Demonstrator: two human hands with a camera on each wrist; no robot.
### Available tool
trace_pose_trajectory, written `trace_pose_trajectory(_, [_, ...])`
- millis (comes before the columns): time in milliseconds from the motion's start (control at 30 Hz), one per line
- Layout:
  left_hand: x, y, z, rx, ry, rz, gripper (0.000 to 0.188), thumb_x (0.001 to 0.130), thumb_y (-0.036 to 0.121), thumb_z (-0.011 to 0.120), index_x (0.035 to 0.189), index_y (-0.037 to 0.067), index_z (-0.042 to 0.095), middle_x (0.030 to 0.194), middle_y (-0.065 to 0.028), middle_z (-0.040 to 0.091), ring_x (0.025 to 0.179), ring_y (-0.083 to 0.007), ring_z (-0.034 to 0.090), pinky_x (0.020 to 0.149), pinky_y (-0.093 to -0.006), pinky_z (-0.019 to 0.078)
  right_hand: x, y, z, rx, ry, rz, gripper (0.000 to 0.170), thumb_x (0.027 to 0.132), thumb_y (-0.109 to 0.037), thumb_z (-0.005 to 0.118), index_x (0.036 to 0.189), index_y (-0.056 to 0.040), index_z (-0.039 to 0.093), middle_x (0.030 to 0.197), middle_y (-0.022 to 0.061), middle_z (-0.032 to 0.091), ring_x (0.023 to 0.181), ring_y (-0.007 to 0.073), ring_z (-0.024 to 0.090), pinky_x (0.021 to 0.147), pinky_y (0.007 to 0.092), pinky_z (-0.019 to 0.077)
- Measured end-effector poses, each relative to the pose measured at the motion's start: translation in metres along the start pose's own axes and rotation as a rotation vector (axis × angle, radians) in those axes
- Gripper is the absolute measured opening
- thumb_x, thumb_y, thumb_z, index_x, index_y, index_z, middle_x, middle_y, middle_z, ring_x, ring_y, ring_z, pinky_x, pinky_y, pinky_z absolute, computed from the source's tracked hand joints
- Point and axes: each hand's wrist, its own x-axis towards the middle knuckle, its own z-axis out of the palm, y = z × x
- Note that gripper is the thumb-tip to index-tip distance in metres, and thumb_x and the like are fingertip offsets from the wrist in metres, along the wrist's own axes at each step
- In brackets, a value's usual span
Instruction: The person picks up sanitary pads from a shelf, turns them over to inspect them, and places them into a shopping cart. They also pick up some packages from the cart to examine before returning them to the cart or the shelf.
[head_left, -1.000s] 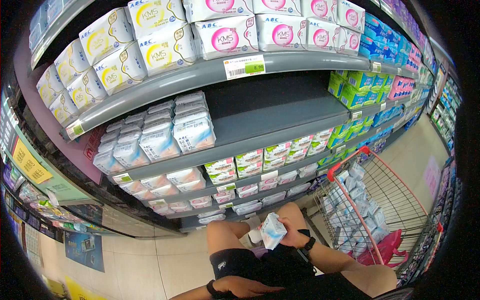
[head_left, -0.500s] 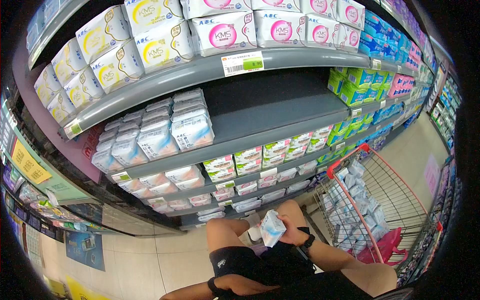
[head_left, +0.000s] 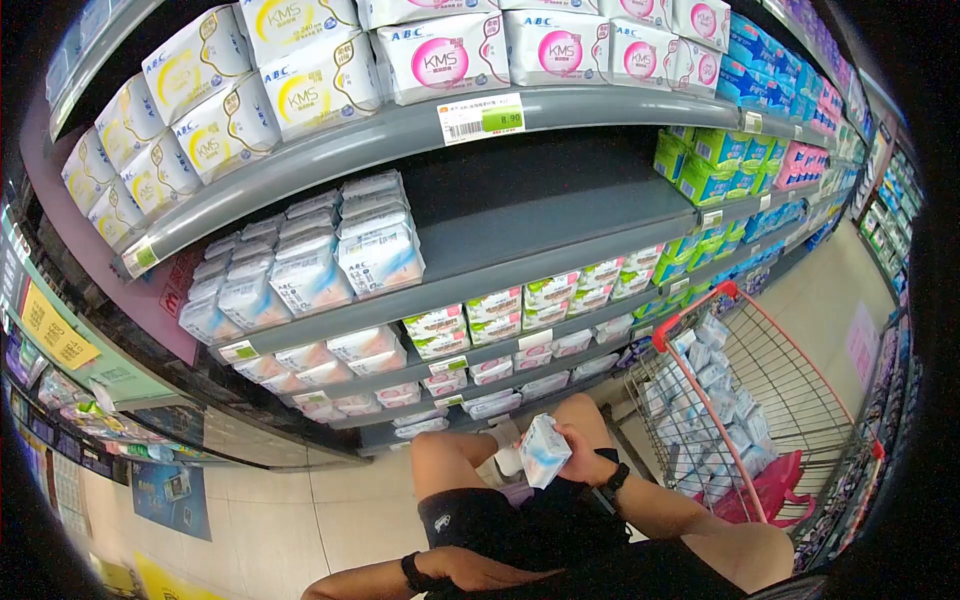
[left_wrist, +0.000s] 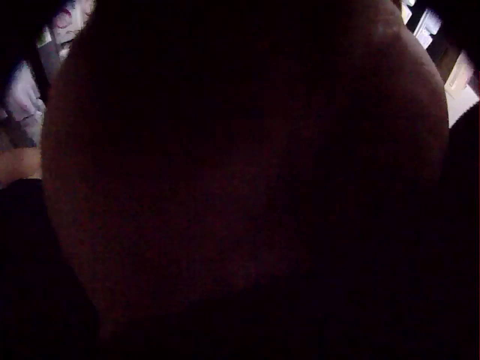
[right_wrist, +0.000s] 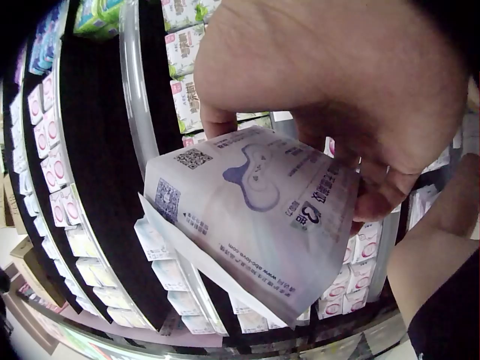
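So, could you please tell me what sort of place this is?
Most likely a supermarket aisle: there are long shelves stacked with packs, a price tag reading 8.90, and a shopping cart.

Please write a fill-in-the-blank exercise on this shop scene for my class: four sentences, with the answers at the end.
The hand holding a blue-and-white pack is the person's ____ one.
The shopping cart has corner pieces coloured ____.
The large price tag shows the price ____.
Seen from the head, yellow-printed KMS packs sit to the ____ of pink-printed KMS packs.

Missing words: right; red; 8.90; left.
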Motion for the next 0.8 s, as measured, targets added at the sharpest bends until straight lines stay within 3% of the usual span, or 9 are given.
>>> trace_pose_trajectory(100, [0.004, -0.004, -0.001, -0.009, -0.024, -0.005, 0.066, 0.109, 0.039, 0.027, 0.154, 0.0, 0.0, 0.16, -0.0206, 0.001, 0.148, -0.0292, 0.007, 0.12, -0.0404, 0.009, 0.001, 0.001, -0.006, 0.005, -0.035, 0.023, 0.061, 0.097, -0.048, 0.046, 0.133, 0.0005, 0.054, 0.133, 0.0194, 0.06, 0.125, 0.0314, 0.056, 0.109, 0.044, 0.0396])
trace_pose_trajectory(200, [0.007, -0.009, -0.003, -0.021, -0.055, -0.004, 0.068, 0.109, 0.04, 0.026, 0.155, 0.0, -0.004, 0.162, -0.0201, -0.002, 0.15, -0.0285, 0.003, 0.122, -0.0401, 0.0066, 0.0, 0.004, -0.001, 0.041, 0.032, 0.004, 0.056, 0.098, -0.046, 0.049, 0.129, 0.0006, 0.056, 0.127, 0.017, 0.063, 0.118, 0.0307, 0.06, 0.106, 0.0443, 0.0438])
trace_pose_trajectory(333, [0.013, -0.018, -0.002, -0.043, -0.1, -0.011, 0.07, 0.109, 0.042, 0.024, 0.156, 0.001, -0.008, 0.165, -0.0194, -0.007, 0.153, -0.0276, -0.001, 0.123, -0.0397, 0.0033, -0.001, 0.005, -0.009, 0.054, 0.008, 0.0, 0.054, 0.099, -0.044, 0.049, 0.133, -0.0014, 0.055, 0.132, 0.0159, 0.062, 0.124, 0.03, 0.057, 0.111, 0.0442, 0.04])
trace_pose_trajectory(400, [0.013, -0.017, 0.006, 0.003, -0.087, -0.055, 0.073, 0.109, 0.041, 0.026, 0.156, 0.0, -0.011, 0.166, -0.0202, -0.012, 0.154, -0.0279, -0.006, 0.124, -0.0403, 0.0003, -0.003, 0.008, -0.016, 0.075, 0.04, 0.015, 0.059, 0.098, -0.047, 0.049, 0.136, -0.0017, 0.052, 0.136, 0.0169, 0.059, 0.129, 0.0304, 0.054, 0.112, 0.0448, 0.0383])
trace_pose_trajectory(500, [0.002, 0.021, -0.001, 0.008, -0.083, 0.046, 0.08, 0.107, 0.04, 0.039, 0.157, -0.002, -0.008, 0.165, -0.0221, -0.008, 0.154, -0.0295, -0.004, 0.124, -0.04, 0.003, -0.007, 0.009, -0.025, 0.035, 0.053, -0.002, 0.066, 0.097, -0.05, 0.049, 0.142, -0.0015, 0.047, 0.141, 0.018, 0.055, 0.133, 0.0315, 0.05, 0.113, 0.0451, 0.0381])
trace_pose_trajectory(633, [-0.012, 0.053, -0.017, -0.003, -0.033, 0.038, 0.081, 0.1, 0.036, 0.059, 0.155, -0.006, 0.018, 0.159, -0.029, 0.025, 0.149, -0.0325, 0.027, 0.122, -0.0398, 0.0224, -0.014, 0.011, -0.031, 0.107, 0.18, -0.005, 0.067, 0.095, -0.051, 0.051, 0.141, -0.0018, 0.048, 0.141, 0.0184, 0.054, 0.133, 0.0308, 0.051, 0.112, 0.0443, 0.0393])
trace_pose_trajectory(733, [-0.021, 0.071, -0.024, -0.162, -0.011, -0.042, 0.069, 0.101, 0.03, 0.059, 0.152, -0.006, 0.03, 0.15, -0.0275, 0.043, 0.138, -0.0344, 0.045, 0.113, -0.0433, 0.0366, -0.011, 0.001, -0.004, -0.012, 0.09, -0.009, 0.066, 0.094, -0.053, 0.047, 0.136, -0.0013, 0.052, 0.133, 0.0177, 0.059, 0.123, 0.0289, 0.057, 0.103, 0.0402, 0.0448])
trace_pose_trajectory(767, [-0.023, 0.077, -0.027, -0.203, -0.022, -0.107, 0.068, 0.101, 0.03, 0.058, 0.151, -0.006, 0.031, 0.149, -0.0275, 0.044, 0.138, -0.0342, 0.046, 0.113, -0.043, 0.0377, -0.01, -0.002, -0.003, -0.062, 0.085, -0.021, 0.066, 0.094, -0.053, 0.046, 0.134, -0.001, 0.054, 0.13, 0.0174, 0.061, 0.119, 0.0282, 0.059, 0.099, 0.0389, 0.0465])
trace_pose_trajectory(800, [-0.026, 0.082, -0.032, -0.234, -0.031, -0.177, 0.066, 0.102, 0.029, 0.057, 0.151, -0.007, 0.032, 0.148, -0.0276, 0.045, 0.137, -0.034, 0.046, 0.112, -0.0426, 0.0388, -0.008, -0.005, -0.007, -0.042, -0.043, -0.013, 0.058, 0.098, -0.048, 0.043, 0.133, -0.002, 0.053, 0.132, 0.0164, 0.061, 0.122, 0.0287, 0.059, 0.108, 0.0429, 0.0427])
